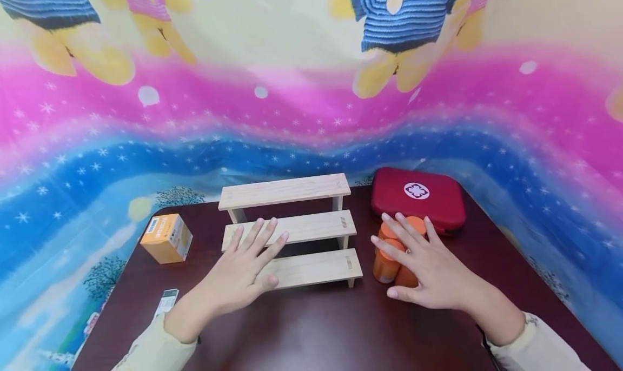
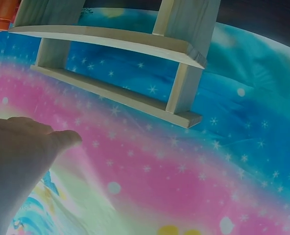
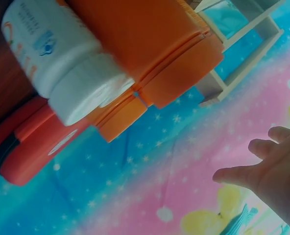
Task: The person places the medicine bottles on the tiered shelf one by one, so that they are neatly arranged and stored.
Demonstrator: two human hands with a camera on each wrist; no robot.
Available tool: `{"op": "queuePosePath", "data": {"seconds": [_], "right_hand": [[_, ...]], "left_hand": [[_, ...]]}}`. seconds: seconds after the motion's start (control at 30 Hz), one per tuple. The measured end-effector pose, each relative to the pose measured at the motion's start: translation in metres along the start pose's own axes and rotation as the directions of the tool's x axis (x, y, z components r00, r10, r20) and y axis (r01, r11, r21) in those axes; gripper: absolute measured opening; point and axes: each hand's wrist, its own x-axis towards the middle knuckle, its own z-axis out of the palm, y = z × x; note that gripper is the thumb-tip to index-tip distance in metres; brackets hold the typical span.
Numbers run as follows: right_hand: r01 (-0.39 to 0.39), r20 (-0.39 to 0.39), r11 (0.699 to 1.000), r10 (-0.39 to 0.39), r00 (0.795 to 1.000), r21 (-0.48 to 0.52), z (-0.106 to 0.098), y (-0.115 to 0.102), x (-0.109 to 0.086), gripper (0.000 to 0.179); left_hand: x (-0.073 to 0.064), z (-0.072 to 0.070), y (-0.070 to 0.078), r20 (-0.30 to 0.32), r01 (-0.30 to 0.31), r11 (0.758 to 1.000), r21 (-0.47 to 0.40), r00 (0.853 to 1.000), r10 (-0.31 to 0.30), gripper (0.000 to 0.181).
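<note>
My left hand (image 1: 243, 273) hovers with spread fingers above the left part of a three-tier wooden step shelf (image 1: 311, 227), holding nothing. Fingers likewise spread, my right hand (image 1: 433, 268) is held over a cluster of orange bottles (image 1: 386, 265) and covers part of it in the head view. A white bottle (image 3: 61, 49) with a white cap stands by those orange bottles in the right wrist view; in the head view I cannot make it out. Behind the cluster lies a red first-aid case (image 1: 399, 190) with a white round emblem.
An orange-and-white box (image 1: 165, 238) stands at the left of the dark table (image 1: 311, 328). Nearer, a small white packet (image 1: 166, 300) lies partly hidden by my left forearm. A colourful patterned cloth (image 1: 302, 117) hangs behind and along the sides of the table.
</note>
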Motion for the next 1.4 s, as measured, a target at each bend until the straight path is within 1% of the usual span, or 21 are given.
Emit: {"op": "queuePosePath", "data": {"seconds": [0.17,0.33,0.4,0.47,0.53,0.6,0.67,0.7,0.77,0.83,0.9,1.0,1.1,1.13,1.2,1.23,1.27,1.3,1.33,1.37,1.4], "right_hand": [[-0.093,0.014,0.996,0.093,0.996,-0.006,-0.003,0.007,-0.013,0.085],[-0.175,0.020,0.984,0.175,0.984,0.025,-0.002,0.015,-0.031,0.089],[-0.200,0.019,0.979,0.199,0.980,0.048,0.001,0.017,-0.043,0.086],[-0.210,0.015,0.973,0.209,0.978,0.091,0.004,0.022,-0.050,0.079],[-0.216,-0.006,0.967,0.218,0.976,0.135,0.008,0.027,-0.059,0.076],[-0.232,-0.035,0.958,0.241,0.970,0.169,0.012,0.032,-0.070,0.077],[-0.266,-0.056,0.947,0.280,0.958,0.181,0.015,0.038,-0.077,0.076],[-0.291,-0.064,0.938,0.308,0.949,0.189,0.016,0.041,-0.079,0.075],[-0.361,-0.047,0.910,0.377,0.925,0.205,0.019,0.047,-0.080,0.069],[-0.440,0.002,0.870,0.451,0.893,0.223,0.023,0.051,-0.079,0.060],[-0.515,0.065,0.825,0.516,0.854,0.231,0.028,0.055,-0.077,0.051],[-0.606,0.170,0.763,0.582,0.795,0.224,0.037,0.060,-0.074,0.045],[-0.664,0.227,0.715,0.625,0.747,0.217,0.043,0.063,-0.074,0.047],[-0.680,0.237,0.699,0.638,0.733,0.223,0.043,0.063,-0.074,0.048],[-0.704,0.256,0.669,0.656,0.710,0.236,0.042,0.062,-0.074,0.051],[-0.710,0.267,0.660,0.658,0.704,0.244,0.041,0.062,-0.073,0.053],[-0.715,0.285,0.651,0.656,0.699,0.253,0.041,0.061,-0.073,0.056],[-0.722,0.307,0.641,0.653,0.692,0.261,0.040,0.060,-0.072,0.059],[-0.727,0.327,0.631,0.650,0.686,0.270,0.039,0.060,-0.071,0.061],[-0.730,0.344,0.624,0.645,0.683,0.278,0.039,0.060,-0.070,0.062],[-0.735,0.362,0.609,0.641,0.677,0.296,0.039,0.060,-0.069,0.064]], "left_hand": [[-0.004,0.003,-0.002,0.052,0.068,0.997,-0.045,0.996,-0.066,0.067],[-0.012,0.007,-0.008,0.074,0.132,0.986,-0.102,0.989,-0.125,0.066],[-0.019,0.011,-0.011,0.091,0.167,0.976,-0.139,0.984,-0.155,0.066],[-0.024,0.014,-0.017,0.115,0.213,0.963,-0.168,0.974,-0.195,0.066],[-0.031,0.019,-0.020,0.135,0.250,0.949,-0.192,0.965,-0.226,0.067],[-0.037,0.023,-0.023,0.152,0.279,0.937,-0.210,0.956,-0.250,0.068],[-0.041,0.027,-0.025,0.149,0.296,0.929,-0.221,0.952,-0.268,0.068],[-0.042,0.028,-0.026,0.143,0.303,0.926,-0.223,0.950,-0.277,0.068],[-0.043,0.030,-0.029,0.140,0.329,0.915,-0.232,0.943,-0.304,0.068],[-0.044,0.031,-0.032,0.131,0.356,0.901,-0.249,0.934,-0.333,0.069],[-0.045,0.033,-0.036,0.134,0.394,0.883,-0.257,0.919,-0.371,0.072],[-0.045,0.037,-0.040,0.140,0.461,0.849,-0.257,0.887,-0.439,0.078],[-0.044,0.039,-0.041,0.125,0.515,0.823,-0.238,0.857,-0.500,0.082],[-0.043,0.040,-0.041,0.125,0.538,0.809,-0.238,0.843,-0.524,0.082],[-0.041,0.040,-0.041,0.134,0.588,0.769,-0.250,0.808,-0.574,0.081],[-0.041,0.039,-0.040,0.146,0.617,0.741,-0.265,0.785,-0.602,0.079],[-0.040,0.039,-0.040,0.166,0.649,0.707,-0.283,0.759,-0.630,0.078],[-0.040,0.038,-0.039,0.188,0.674,0.676,-0.297,0.736,-0.651,0.076],[-0.040,0.038,-0.040,0.207,0.694,0.652,-0.306,0.717,-0.666,0.075],[-0.040,0.038,-0.040,0.225,0.707,0.631,-0.320,0.704,-0.674,0.072],[-0.040,0.038,-0.041,0.244,0.716,0.613,-0.334,0.694,-0.677,0.070]]}}
